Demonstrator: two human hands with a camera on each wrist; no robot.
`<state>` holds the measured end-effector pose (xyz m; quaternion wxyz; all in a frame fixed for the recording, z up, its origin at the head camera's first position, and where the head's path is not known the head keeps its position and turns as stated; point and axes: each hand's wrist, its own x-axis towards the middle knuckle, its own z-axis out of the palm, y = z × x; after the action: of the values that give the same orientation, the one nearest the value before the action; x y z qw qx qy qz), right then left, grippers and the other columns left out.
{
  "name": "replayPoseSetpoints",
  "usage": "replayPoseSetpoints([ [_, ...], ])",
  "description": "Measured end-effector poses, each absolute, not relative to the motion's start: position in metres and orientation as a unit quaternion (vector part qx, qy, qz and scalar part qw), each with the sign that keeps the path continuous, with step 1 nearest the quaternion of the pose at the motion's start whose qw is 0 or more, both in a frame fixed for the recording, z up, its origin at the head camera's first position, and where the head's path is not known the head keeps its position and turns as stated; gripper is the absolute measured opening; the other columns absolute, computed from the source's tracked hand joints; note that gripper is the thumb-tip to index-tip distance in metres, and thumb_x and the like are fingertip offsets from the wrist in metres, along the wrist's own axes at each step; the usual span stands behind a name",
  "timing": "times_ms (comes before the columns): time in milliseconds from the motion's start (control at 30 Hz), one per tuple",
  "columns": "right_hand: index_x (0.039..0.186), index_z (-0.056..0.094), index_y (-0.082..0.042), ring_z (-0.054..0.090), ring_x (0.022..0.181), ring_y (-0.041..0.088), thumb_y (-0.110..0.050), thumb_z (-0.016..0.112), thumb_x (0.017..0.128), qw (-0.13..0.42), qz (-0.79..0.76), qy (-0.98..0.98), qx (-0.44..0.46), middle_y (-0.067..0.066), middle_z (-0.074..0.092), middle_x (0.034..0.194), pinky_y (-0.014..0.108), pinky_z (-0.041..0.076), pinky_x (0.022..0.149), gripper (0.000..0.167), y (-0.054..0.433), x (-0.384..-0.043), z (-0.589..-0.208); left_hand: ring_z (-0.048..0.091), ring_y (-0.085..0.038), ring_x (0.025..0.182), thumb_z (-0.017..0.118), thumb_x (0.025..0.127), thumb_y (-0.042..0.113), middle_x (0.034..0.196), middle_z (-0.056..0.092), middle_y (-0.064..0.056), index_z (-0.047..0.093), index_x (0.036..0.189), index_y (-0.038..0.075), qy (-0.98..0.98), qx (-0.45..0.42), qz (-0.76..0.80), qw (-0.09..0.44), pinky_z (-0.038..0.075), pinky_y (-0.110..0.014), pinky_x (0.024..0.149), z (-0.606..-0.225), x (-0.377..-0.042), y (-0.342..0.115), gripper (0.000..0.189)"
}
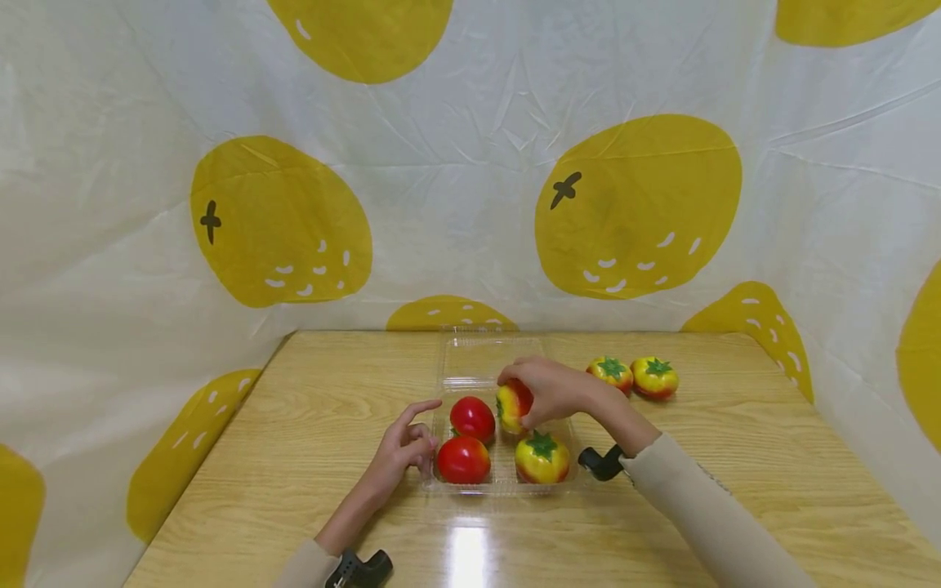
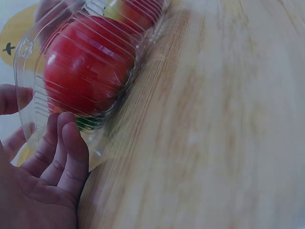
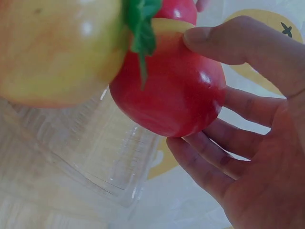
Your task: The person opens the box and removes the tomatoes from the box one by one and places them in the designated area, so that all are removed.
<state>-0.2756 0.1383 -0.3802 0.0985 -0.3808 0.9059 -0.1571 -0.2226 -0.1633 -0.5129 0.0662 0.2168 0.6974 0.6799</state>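
Observation:
My right hand (image 1: pixel 551 388) grips a red-and-yellow tomato (image 3: pixel 169 90) between the thumb and fingers, at the far right part of a clear plastic container (image 1: pixel 503 488). Whether this tomato touches the bottom cannot be told. My left hand (image 1: pixel 400 449) is at the container's left side, its fingers on both sides of the rim in the left wrist view. Inside, a red tomato (image 1: pixel 473 420) lies at the far left and another red tomato (image 1: pixel 464 460) at the near left. A yellow tomato (image 1: pixel 542 459) sits near right, its green leaves up.
On the wooden table (image 1: pixel 331 384), a yellow-red tomato (image 1: pixel 610 374) and a second such tomato (image 1: pixel 655 379) stand side by side, right of the container. The container's clear lid (image 1: pixel 488 359) is folded back at the far side. A patterned cloth (image 1: pixel 456 204) hangs behind the table.

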Motion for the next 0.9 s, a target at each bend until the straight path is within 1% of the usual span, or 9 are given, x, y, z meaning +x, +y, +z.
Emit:
replayPoseSetpoints([
  [233,0.135,0.063,-0.005,0.058,0.114,0.025,-0.017,0.085,0.079,0.087,-0.160,0.904,-0.388,0.010,0.064,0.131,0.046,0.052,0.104,0.062,0.142,-0.274,-0.373,0.059,-0.008,0.057,0.052,0.101,0.006,0.078,0.058,-0.002,0.036,0.156,0.001,0.699,0.218,0.678,0.064,0.057,-0.024,0.054,-0.512,-0.223,-0.163,0.057],
  [433,0.143,0.058,-0.010,0.058,0.119,0.026,-0.016,0.084,0.081,0.080,-0.168,0.906,-0.381,0.011,0.061,0.139,0.048,0.052,0.105,0.067,0.146,-0.269,-0.365,0.058,-0.008,0.057,0.053,0.101,0.006,0.078,0.059,-0.001,0.036,0.155,0.001,0.699,0.215,0.679,0.064,0.056,-0.023,0.055,-0.511,-0.222,-0.163,0.057],
  [567,0.142,0.060,-0.012,0.058,0.111,0.022,-0.017,0.084,0.083,0.074,-0.177,0.905,-0.379,0.009,0.061,0.136,0.041,0.054,0.098,0.065,0.150,-0.266,-0.362,0.059,-0.008,0.058,0.053,0.100,0.005,0.078,0.059,-0.001,0.035,0.156,0.000,0.697,0.213,0.682,0.068,0.055,-0.022,0.054,-0.511,-0.222,-0.162,0.058],
  [700,0.140,0.062,-0.010,0.056,0.104,0.019,-0.015,0.083,0.083,0.058,-0.193,0.901,-0.384,0.009,0.062,0.131,0.034,0.053,0.089,0.062,0.154,-0.262,-0.358,0.059,-0.007,0.058,0.053,0.100,0.006,0.079,0.060,-0.001,0.035,0.156,0.000,0.697,0.212,0.682,0.069,0.055,-0.022,0.054,-0.510,-0.221,-0.162,0.059],
  [900,0.140,0.061,-0.009,0.053,0.097,0.016,-0.017,0.084,0.083,0.021,-0.207,0.898,-0.387,0.007,0.062,0.127,0.031,0.051,0.083,0.062,0.160,-0.254,-0.353,0.059,-0.007,0.058,0.053,0.100,0.006,0.079,0.059,-0.001,0.035,0.156,-0.001,0.695,0.214,0.683,0.068,0.055,-0.022,0.055,-0.509,-0.221,-0.162,0.059],
])
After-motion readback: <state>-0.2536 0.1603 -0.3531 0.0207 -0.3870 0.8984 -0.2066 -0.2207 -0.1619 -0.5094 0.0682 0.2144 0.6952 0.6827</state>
